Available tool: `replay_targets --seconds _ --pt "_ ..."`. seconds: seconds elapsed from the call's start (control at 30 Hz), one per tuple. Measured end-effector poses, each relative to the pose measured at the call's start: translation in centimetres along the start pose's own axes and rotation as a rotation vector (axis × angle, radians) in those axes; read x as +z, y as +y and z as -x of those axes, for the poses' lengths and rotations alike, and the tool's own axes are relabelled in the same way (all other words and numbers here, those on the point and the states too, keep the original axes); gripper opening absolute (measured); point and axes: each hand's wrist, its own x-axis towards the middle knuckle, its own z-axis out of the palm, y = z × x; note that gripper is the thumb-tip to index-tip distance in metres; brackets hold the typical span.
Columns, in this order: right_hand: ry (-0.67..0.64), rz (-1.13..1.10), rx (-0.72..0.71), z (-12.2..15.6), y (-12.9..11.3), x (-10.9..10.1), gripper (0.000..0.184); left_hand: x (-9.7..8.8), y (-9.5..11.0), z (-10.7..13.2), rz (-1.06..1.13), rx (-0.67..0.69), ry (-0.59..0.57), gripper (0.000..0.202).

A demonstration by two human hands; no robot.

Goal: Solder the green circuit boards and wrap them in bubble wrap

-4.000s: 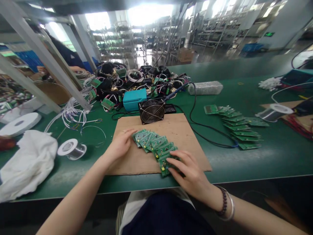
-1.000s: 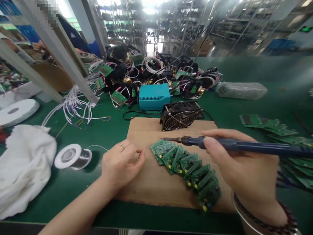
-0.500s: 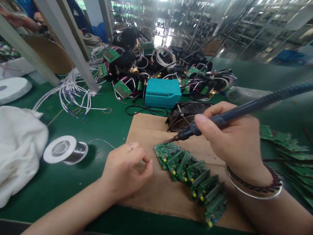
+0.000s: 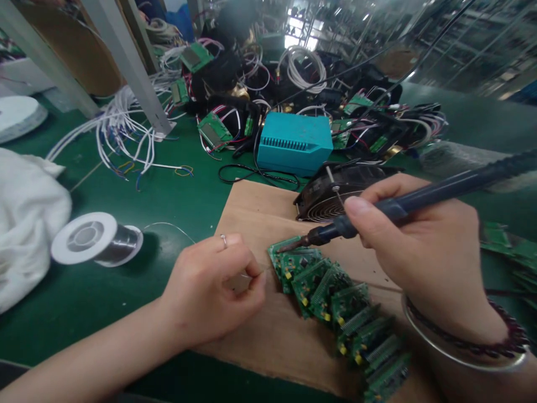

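My right hand (image 4: 419, 246) is closed round a dark blue soldering iron (image 4: 423, 197), its tip resting at the top end of an overlapping row of small green circuit boards (image 4: 335, 302). The row lies on a brown cardboard sheet (image 4: 260, 330). My left hand (image 4: 210, 291) is pinched shut on a thin solder wire, just left of the first board. The wire runs back to a solder spool (image 4: 94, 239) on the green bench.
A black fan (image 4: 335, 193) and a teal box (image 4: 293, 143) stand behind the cardboard, with a tangle of cables and boards (image 4: 293, 78) beyond. White cloth (image 4: 25, 212) lies at far left, loose white wires (image 4: 121, 140) near a metal post (image 4: 130, 67). More boards (image 4: 507, 246) lie at right.
Earlier both hands were arranging the board row. My right hand has since brought in the soldering iron and lowered its tip to the first board; my left hand pinched the solder wire. The view has moved closer.
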Motion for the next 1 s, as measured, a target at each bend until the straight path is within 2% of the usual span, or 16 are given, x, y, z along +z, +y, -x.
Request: replay_targets --seconds 0.2,0.33,0.4,0.47,0.53,0.6,0.73,0.8,0.9,1.0 --pt "-0.02 0.033 -0.044 -0.2 0.1 0.2 0.026 -0.1 0.2 -0.2 -0.021 -0.01 -0.022 0.021" --pt "0.071 0.06 -0.094 0.2 -0.1 -0.3 0.025 0.0 0.2 -0.1 -0.012 -0.016 -0.012 0.021" --pt "0.124 0.004 -0.128 0.4 -0.2 -0.7 0.03 0.1 0.2 0.0 -0.008 -0.015 -0.001 0.021" --pt "0.12 -0.087 -0.189 0.8 -0.1 -1.0 0.033 0.0 0.3 0.0 -0.008 -0.018 -0.001 0.021" --pt "0.052 -0.161 -0.272 1.2 0.2 -0.8 0.025 0.1 0.2 0.0 -0.001 -0.037 -0.024 0.022" --pt "-0.094 -0.191 -0.365 1.6 0.6 -0.1 0.015 0.4 0.1 0.1 0.002 -0.115 -0.091 0.022" --pt "-0.514 -0.156 -0.504 1.8 1.4 1.7 0.028 1.9 -0.3 0.6 -0.014 -0.352 -0.431 0.021" --pt "-0.661 -0.123 -0.508 1.8 1.5 2.3 0.031 2.9 -0.4 0.7 -0.001 -0.399 -0.546 0.02" --pt "-0.755 -0.091 -0.477 1.8 1.4 2.7 0.034 4.0 -0.3 0.6 -0.014 -0.424 -0.57 0.025" --pt "-0.755 -0.087 -0.464 1.9 1.2 2.8 0.035 4.3 0.1 0.2 -0.079 -0.483 -0.573 0.028"
